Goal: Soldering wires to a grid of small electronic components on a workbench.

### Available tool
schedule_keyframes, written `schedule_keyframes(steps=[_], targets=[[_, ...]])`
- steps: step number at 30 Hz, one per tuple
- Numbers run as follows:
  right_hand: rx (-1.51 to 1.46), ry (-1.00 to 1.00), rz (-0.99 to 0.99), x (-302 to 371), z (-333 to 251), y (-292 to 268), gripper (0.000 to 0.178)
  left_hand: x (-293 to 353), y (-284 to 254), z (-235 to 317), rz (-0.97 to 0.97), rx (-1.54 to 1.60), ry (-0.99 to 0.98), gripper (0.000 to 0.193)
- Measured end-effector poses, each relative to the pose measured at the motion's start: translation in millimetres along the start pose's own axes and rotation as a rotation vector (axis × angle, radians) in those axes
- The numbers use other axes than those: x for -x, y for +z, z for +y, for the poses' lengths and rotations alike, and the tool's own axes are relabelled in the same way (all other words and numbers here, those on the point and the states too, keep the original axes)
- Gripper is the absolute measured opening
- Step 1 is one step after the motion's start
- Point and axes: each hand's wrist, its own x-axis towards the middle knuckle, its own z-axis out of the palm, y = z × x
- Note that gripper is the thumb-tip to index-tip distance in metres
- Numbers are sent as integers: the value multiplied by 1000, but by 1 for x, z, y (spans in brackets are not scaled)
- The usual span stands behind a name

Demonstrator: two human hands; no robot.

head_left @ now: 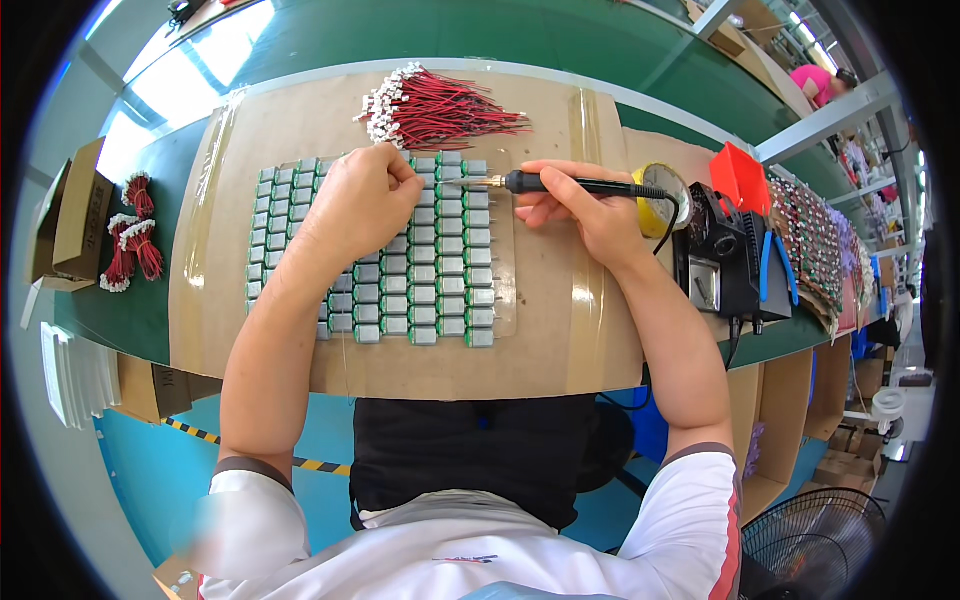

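My right hand (598, 222) grips a black soldering iron (575, 186) like a pen. Its metal tip points left, over the upper part of a block of small silver motors (423, 275) with green ends, set in close rows on a clear sheet. My left hand (372, 195) hovers over the middle top of these rows, fingers pinched together near the iron's tip. Whatever the left fingers hold is too small or hidden to make out. Just beyond the motors lies a fanned pile of red and black wires (440, 110) with white connectors.
Brown cardboard (540, 350) covers the green bench. Right of it are a yellow tape roll (660, 197), a black soldering station (730, 270), a red bin (740, 180) and blue-handled pliers (768, 265). Wire bundles (137, 245) and a cardboard box (80, 210) stand left.
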Motion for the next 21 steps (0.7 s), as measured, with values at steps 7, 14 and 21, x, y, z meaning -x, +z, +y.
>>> schedule_keyframes(steps=[7, 14, 21], targets=[[-8, 1, 1, 0, 0, 0, 29, 0, 1, -1, -1, -11, 9, 21], [-13, -9, 1, 0, 1, 0, 28, 0, 1, 0, 3, -21, 26, 21], [-38, 5, 15, -1, 0, 2, 27, 1, 0, 1, -1, -27, 22, 21]])
